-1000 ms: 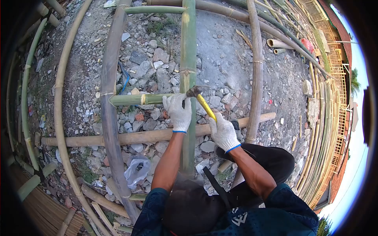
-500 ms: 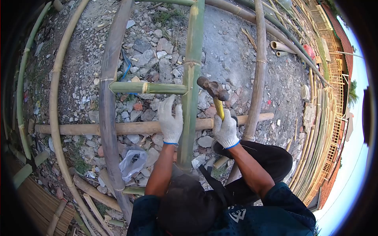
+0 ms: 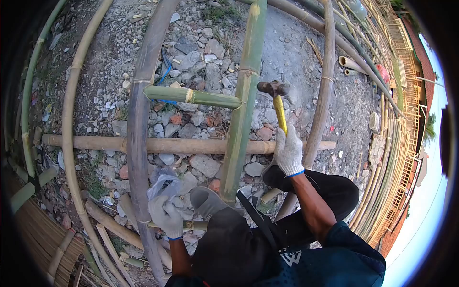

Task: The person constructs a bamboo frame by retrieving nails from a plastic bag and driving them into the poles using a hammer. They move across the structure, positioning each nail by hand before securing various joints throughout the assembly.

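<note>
My right hand (image 3: 288,152), in a white knit glove, is closed round the yellow handle of a hammer (image 3: 280,114). The rusty head points up, just right of a green bamboo post (image 3: 237,129). My left hand (image 3: 166,216), gloved too, is low at the left beside a clear plastic bag (image 3: 162,184), over the edge of a dark bamboo pole (image 3: 137,158). Its fingers look loosely bent and apart; I see nothing held in them. A short green bamboo crosspiece (image 3: 191,96) joins the dark pole to the green post.
A tan bamboo pole (image 3: 191,146) crosses beneath the frame. Broken stone and rubble (image 3: 204,165) cover the ground. My shod foot (image 3: 205,200) rests by the green post. Another long pole (image 3: 326,81) runs at right, with stacked bamboo (image 3: 389,158) beyond.
My left hand has left the crosspiece and green post and moved down and left to the plastic bag. The hammer has shifted right and up, still in my right hand; the view has shifted slightly.
</note>
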A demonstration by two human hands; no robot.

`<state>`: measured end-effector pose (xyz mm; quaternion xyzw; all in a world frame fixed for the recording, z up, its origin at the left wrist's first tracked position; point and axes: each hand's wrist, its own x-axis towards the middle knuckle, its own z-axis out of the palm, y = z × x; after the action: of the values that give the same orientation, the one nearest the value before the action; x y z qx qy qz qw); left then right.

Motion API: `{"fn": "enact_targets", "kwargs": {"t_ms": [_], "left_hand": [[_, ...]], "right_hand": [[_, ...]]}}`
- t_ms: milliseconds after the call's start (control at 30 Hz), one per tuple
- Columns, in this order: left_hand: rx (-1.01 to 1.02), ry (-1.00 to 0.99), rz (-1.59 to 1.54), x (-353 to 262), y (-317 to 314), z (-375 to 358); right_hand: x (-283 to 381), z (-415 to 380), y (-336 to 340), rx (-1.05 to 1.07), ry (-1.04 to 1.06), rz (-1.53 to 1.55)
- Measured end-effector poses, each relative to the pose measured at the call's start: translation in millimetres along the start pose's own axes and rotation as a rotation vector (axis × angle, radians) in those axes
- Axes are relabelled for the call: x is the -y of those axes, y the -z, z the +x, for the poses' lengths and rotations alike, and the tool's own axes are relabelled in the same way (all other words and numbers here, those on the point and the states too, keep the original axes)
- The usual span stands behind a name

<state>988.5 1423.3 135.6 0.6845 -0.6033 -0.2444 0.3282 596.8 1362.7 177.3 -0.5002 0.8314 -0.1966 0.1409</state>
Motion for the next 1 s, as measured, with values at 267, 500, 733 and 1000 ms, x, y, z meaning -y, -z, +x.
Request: {"fn": "enact_targets", "kwargs": {"t_ms": [267,500,733,1000], "left_hand": [[-0.126,0.236,0.018,16,-3,-17],[-0.194,0.246,0.090,21,19,-39],[-0.313,0.347,0.120,17,12,-47],[-0.390,0.252,0.129,8,21,-46]], "right_hand": [[-15,28,-23,0.127,0.151,-0.293],[-19,2,-26,0.244,0.121,-0.363],[-10,5,-15,0.010,0.214,-0.132],[27,27,-31,0.280,0.269,-0.199]]}}
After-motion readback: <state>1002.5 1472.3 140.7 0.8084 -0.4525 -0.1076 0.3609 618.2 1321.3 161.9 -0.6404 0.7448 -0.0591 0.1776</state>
